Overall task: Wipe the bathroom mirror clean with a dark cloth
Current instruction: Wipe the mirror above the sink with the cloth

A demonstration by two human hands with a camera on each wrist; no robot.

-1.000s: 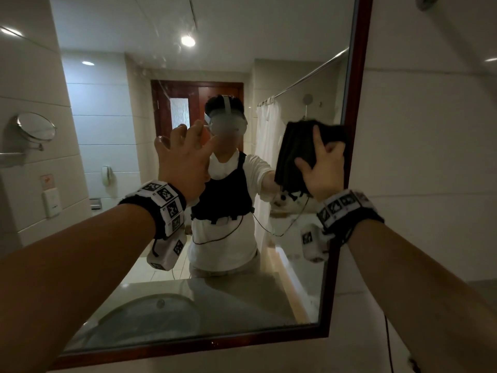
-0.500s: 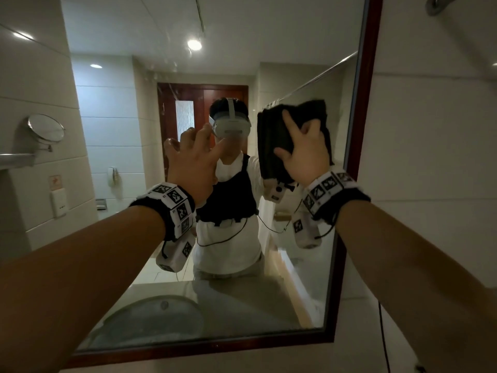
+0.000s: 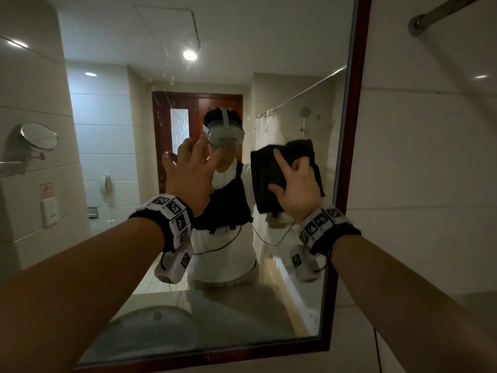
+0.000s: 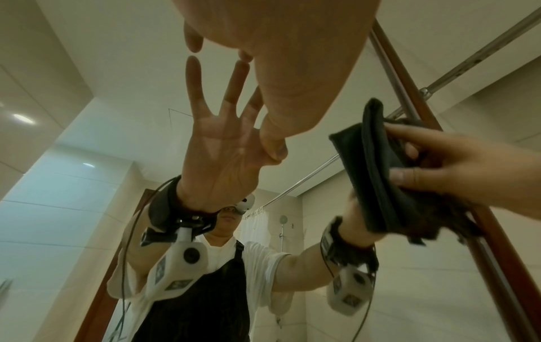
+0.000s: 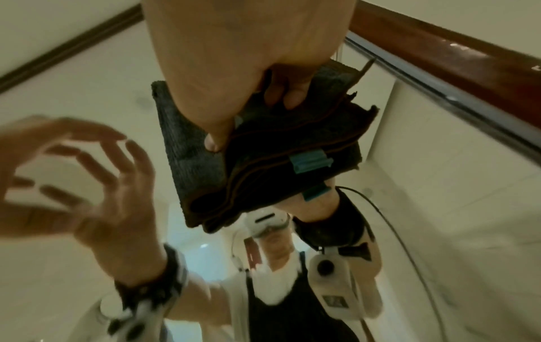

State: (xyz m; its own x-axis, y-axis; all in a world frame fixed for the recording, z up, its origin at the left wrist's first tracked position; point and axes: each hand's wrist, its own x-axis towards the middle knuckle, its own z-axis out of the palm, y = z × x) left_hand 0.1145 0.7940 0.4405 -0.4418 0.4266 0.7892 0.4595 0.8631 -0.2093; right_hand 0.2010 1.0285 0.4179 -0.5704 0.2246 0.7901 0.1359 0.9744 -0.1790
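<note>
Mirror (image 3: 282,63) mid-wipe, dark cloth (image 3: 271,173) near its right frame.
We had our right hand (image 3: 298,189) pinching the folded cloth against the glass, while our left hand (image 3: 188,176) touched it, fingers spread.

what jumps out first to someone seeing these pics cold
The right hand pressing a folded dark cloth against the mirror, close to its red-brown frame on the right. Beside it, the left hand is spread with fingertips on the glass, over the person's own reflection.
</note>
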